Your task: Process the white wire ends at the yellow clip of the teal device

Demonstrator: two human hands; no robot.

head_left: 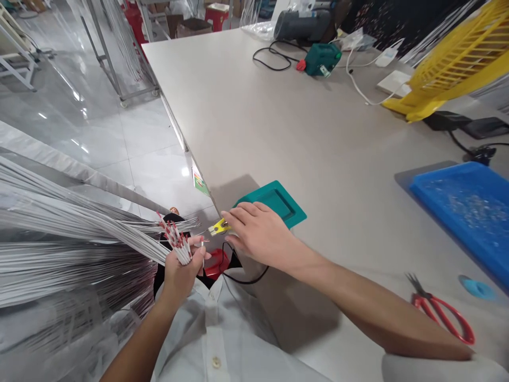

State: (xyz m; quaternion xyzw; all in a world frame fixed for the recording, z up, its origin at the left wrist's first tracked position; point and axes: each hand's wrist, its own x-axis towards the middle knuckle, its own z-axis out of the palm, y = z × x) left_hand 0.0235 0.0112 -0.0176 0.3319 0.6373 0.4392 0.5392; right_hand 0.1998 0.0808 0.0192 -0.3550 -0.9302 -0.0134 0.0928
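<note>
My left hand (181,273) is closed round a bundle of white wires (175,241) whose ends show red tips. Between its thumb and fingertips one wire end sticks up apart from the rest. My right hand (260,233) is wrapped over a small teal bench device (278,199) at the table's left edge, fingers on top and thumb on the near side. The device's yellow nose (218,227) pokes out past the fingers towards the wire ends. Most of the device's body is hidden under this hand.
Long white wires (79,212) hang in a thick mass at the left. On the table (302,127) are red-handled scissors (441,310), a blue tray (469,207) with small clear bits, a yellow fan (457,63) and a dark green device (323,58) with cables.
</note>
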